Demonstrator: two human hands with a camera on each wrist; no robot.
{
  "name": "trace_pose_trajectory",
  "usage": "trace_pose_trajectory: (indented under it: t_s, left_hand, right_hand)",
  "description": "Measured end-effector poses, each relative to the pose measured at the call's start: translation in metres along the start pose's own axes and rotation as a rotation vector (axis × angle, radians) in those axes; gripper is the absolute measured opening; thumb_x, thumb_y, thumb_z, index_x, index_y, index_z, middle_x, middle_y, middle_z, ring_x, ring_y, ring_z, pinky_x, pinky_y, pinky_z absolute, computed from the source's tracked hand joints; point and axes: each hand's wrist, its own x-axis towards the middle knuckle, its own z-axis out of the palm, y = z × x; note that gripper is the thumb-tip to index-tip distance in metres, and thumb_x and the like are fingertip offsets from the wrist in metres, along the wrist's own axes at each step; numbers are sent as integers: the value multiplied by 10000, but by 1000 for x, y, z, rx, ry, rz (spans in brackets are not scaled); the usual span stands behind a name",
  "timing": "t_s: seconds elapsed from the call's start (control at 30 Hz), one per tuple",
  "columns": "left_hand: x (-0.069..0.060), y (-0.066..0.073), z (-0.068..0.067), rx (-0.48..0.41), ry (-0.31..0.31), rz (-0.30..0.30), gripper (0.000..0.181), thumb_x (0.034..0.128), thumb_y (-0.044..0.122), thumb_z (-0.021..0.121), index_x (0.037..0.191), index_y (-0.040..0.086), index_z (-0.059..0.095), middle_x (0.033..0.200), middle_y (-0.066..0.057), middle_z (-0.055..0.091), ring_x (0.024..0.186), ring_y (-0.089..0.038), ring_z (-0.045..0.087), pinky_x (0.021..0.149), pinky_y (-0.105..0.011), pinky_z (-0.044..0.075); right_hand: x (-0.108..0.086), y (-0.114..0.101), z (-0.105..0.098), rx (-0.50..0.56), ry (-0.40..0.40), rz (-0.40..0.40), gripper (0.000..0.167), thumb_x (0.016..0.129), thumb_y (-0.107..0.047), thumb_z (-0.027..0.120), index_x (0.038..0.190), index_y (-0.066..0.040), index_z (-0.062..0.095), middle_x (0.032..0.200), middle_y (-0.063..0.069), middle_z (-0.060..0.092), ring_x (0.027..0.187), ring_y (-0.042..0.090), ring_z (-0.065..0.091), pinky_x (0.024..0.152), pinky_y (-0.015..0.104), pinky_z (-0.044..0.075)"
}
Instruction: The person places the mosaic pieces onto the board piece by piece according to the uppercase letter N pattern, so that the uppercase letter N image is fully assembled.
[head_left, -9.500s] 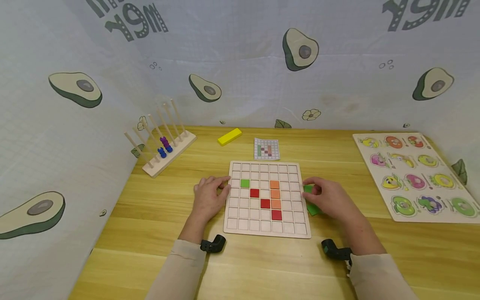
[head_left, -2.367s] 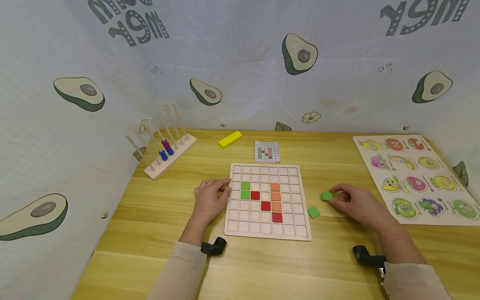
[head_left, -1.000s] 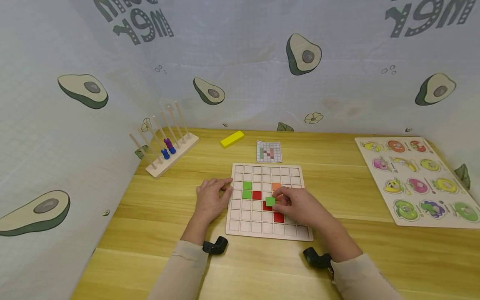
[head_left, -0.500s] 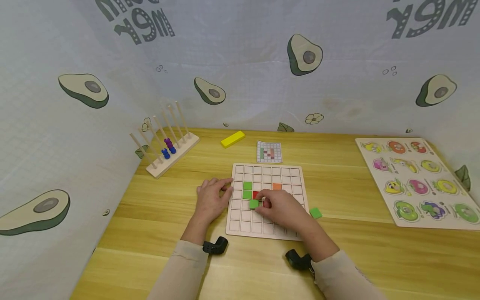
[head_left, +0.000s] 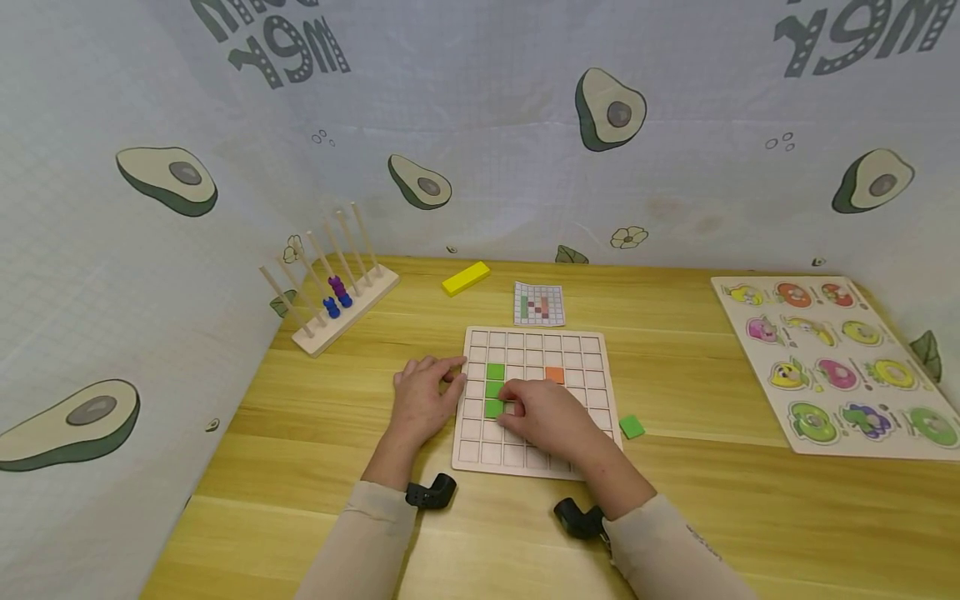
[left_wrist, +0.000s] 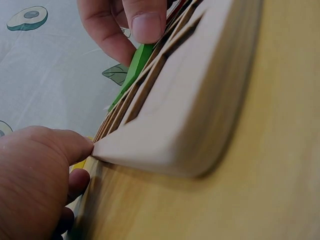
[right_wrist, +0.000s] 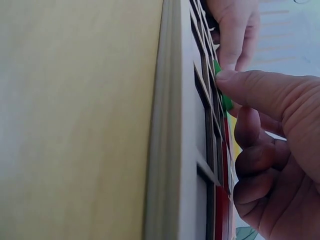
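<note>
A pale wooden grid board [head_left: 468,454] lies flat on the table. My left hand [head_left: 423,400] rests at its left side, index fingertip and thumb tip touching the edge. Over the grid, my right hand [head_left: 558,421] pinches a green square tile [head_left: 492,409] between thumb and index finger, at a cell in the second column. Two more green tiles [head_left: 495,381] sit directly above that cell. An orange tile [head_left: 554,375] shows further right; the right hand hides the red tiles and other orange ones in the head view. In the right wrist view, red tiles [right_wrist: 221,210] show edge-on.
One loose green tile [head_left: 632,427] lies right of the board. Behind the board are a printed pattern card [head_left: 538,305] and a yellow block [head_left: 466,278]. A peg stand [head_left: 348,310] with blue and purple beads stands back left; a fruit puzzle board [head_left: 840,362] lies right.
A second green tile has been set below the first. My right hand has taken another from the table's right and brought it leftward to the cell beneath. The left hand stays put.
</note>
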Motion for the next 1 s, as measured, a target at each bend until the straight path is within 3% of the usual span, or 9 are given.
trace_pose_trajectory:
  t_s: [0.4,0.77,1.0]
  left_hand:
    - [-1,0,0,-14,0,3,309,997,314,651,1291,240,714,1008,16,721,957,-207,536,869,-394,319]
    - [-1,0,1,-7,3,4,317,996,323,646,1294,238,713,1016,16,722,957,-206,535,871,-396,324]
    - [-2,0,1,-9,1,0,321,998,322,644,1301,242,709,1017,15,720,941,-202,523,859,-390,311]
  right_hand:
    - [-11,8,-8,61,12,-4,255,899,-250,771,1134,-158,735,674,-83,542,617,82,476,604,243,396]
    - [-43,43,-29,79,55,110,264,907,-271,771,1128,-140,712,712,-45,544,625,113,466,584,258,377]
    - [-63,65,-43,106,42,217,339,910,-304,766,1187,-127,683,755,-9,551,655,150,477,551,252,362]
